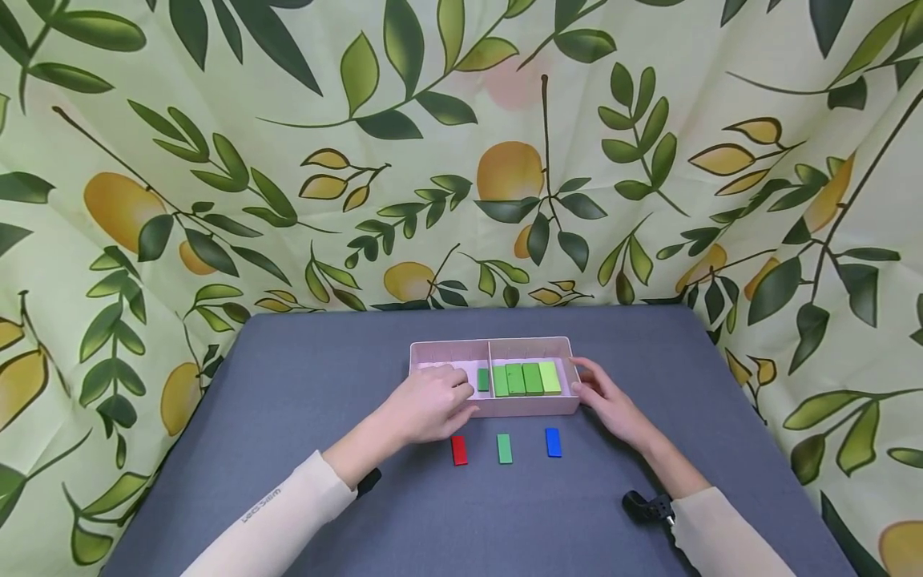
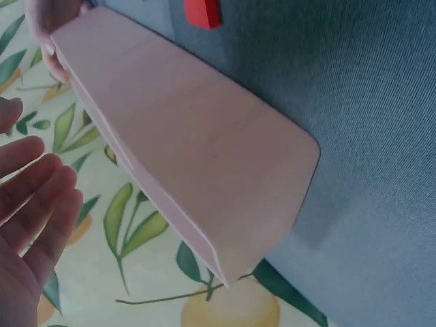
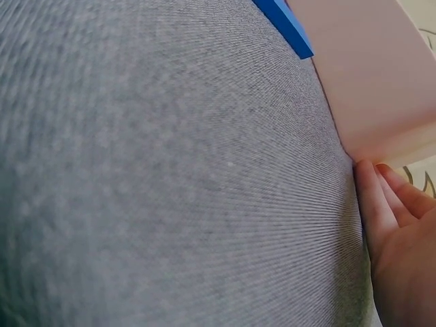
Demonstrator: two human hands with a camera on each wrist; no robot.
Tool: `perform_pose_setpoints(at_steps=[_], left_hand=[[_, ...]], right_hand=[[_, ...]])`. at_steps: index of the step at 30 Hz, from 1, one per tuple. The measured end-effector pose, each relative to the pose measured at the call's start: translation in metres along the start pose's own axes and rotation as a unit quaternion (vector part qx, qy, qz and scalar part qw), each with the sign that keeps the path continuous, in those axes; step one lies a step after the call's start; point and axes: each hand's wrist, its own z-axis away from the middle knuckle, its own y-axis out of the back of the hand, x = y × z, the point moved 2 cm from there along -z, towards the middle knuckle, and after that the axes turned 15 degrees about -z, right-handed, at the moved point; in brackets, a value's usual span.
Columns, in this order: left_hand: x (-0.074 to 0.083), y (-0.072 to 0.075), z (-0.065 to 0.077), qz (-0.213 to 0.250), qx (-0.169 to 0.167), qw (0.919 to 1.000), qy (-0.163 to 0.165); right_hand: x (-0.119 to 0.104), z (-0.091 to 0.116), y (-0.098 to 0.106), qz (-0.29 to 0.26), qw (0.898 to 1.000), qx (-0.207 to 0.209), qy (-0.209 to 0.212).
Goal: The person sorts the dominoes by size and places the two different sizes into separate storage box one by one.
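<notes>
A pink box [image 1: 530, 407] with two compartments stands on the table. My left hand [image 1: 433, 405] is over its left compartment; in the left wrist view its fingers [image 2: 41, 197] are loosely extended above the rim, with nothing visible in them. Beside that hand a dark green block [image 1: 483, 380] lies in the left compartment. Several green blocks [image 1: 515, 380] stand in a row in the right compartment, the rightmost one lighter. My right hand [image 1: 611, 401] touches the box's right end with its fingers [image 3: 375, 197] nearly straight.
In front of the box a red block [image 1: 459, 450], a green block [image 1: 505, 449] and a blue block [image 1: 553, 442] lie spaced apart on the grey-blue tablecloth [image 1: 332, 361]. Behind the table hangs a leaf-patterned curtain [image 1: 433, 144].
</notes>
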Motion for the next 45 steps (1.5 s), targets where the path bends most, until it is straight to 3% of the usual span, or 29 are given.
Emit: perform_pose_setpoints(at_steps=[8,16,30,45], left_hand=[[0.014,0.005,0.011,-0.015,0.036,0.999,-0.022],[0.029,-0.005,0.026,0.003,0.016,0.9997,-0.017],[0.055,-0.03,0.041,-0.033,-0.114,0.9922,-0.036],[0.056,-0.048,0.05,0.025,-0.162,0.9864,0.006]], right_hand=[[0.001,0.0,-0.001,-0.003,1.0,0.003,-0.004],[0.0,0.0,0.0,-0.002,1.0,0.0,0.004],[0.0,0.0,-0.001,-0.006,1.0,0.004,-0.001],[-0.001,0.0,-0.002,0.004,1.0,0.011,0.0]])
